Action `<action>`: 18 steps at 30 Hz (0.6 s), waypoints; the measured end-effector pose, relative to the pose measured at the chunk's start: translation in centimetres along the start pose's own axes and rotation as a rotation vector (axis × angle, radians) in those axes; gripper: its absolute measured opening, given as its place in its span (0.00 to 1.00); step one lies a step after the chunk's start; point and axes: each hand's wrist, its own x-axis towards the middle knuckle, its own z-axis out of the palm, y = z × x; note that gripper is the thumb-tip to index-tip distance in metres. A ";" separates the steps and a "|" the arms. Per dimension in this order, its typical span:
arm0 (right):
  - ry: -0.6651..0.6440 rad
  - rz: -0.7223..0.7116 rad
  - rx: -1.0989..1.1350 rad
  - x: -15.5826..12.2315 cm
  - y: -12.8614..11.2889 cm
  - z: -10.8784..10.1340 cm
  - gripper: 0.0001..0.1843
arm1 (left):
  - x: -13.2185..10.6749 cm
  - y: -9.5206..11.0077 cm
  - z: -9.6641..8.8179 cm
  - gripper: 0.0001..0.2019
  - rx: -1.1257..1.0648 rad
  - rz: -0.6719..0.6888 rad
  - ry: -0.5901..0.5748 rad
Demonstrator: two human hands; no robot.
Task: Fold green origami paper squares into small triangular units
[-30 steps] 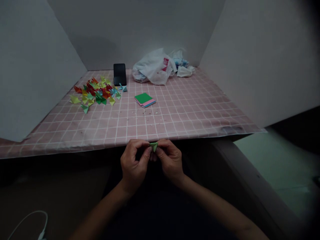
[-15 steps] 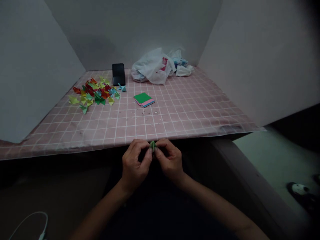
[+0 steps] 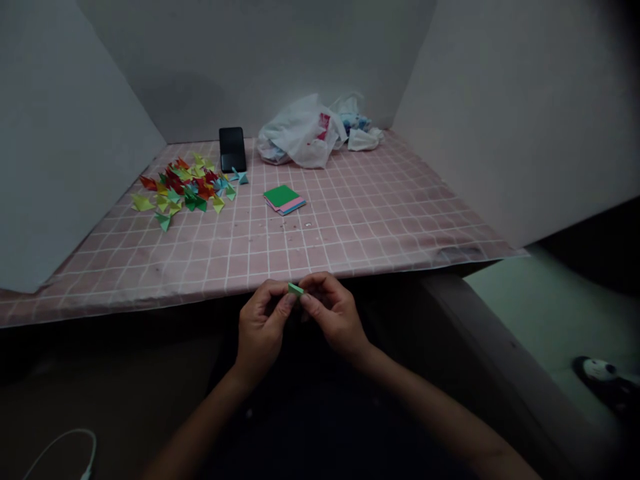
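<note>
A small folded piece of green paper point(image 3: 295, 289) is pinched between both hands, just in front of the table's near edge. My left hand point(image 3: 262, 327) grips its left side with thumb and forefinger. On its right side my right hand point(image 3: 336, 317) holds it the same way, thumb toward me. Further back on the table lies a stack of square coloured paper point(image 3: 282, 197), green on top with pink and blue below. To its left spreads a heap of folded paper cranes point(image 3: 194, 188) in red, yellow, green and light blue.
A black phone point(image 3: 233, 150) stands propped behind the cranes. White plastic bags point(image 3: 303, 130) lie crumpled at the back. Pale panels point(image 3: 500, 113) enclose the pink checked tablecloth point(image 3: 370, 207). A white cable point(image 3: 75, 432) is at lower left, and a shoe point(image 3: 597, 369) at far right.
The green paper has turned from pointing up to a slanted, flatter position. Both hands have shifted slightly left, and the whole view has moved a little.
</note>
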 end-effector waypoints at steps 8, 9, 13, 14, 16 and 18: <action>-0.043 -0.038 -0.142 -0.1 -0.3 -0.1 0.07 | 0.1 -0.1 -0.2 0.03 -0.050 -0.101 0.000; -0.045 -0.060 -0.181 -0.1 -0.4 -0.1 0.07 | 0.2 0.0 -0.3 0.02 -0.039 -0.098 -0.004; -0.061 -0.087 -0.236 -0.2 -0.5 0.0 0.08 | 0.2 0.0 -0.4 0.05 -0.063 -0.146 -0.004; -0.064 -0.085 -0.235 -0.2 -0.5 0.0 0.08 | 0.2 -0.1 -0.4 0.06 -0.085 -0.169 -0.006; -0.072 -0.082 -0.239 -0.2 -0.4 -0.1 0.10 | 0.1 -0.4 -0.4 0.08 -0.119 -0.201 -0.006; -0.084 -0.074 -0.239 -0.2 -0.4 -0.2 0.12 | 0.0 -0.7 -0.4 0.10 -0.119 -0.207 0.003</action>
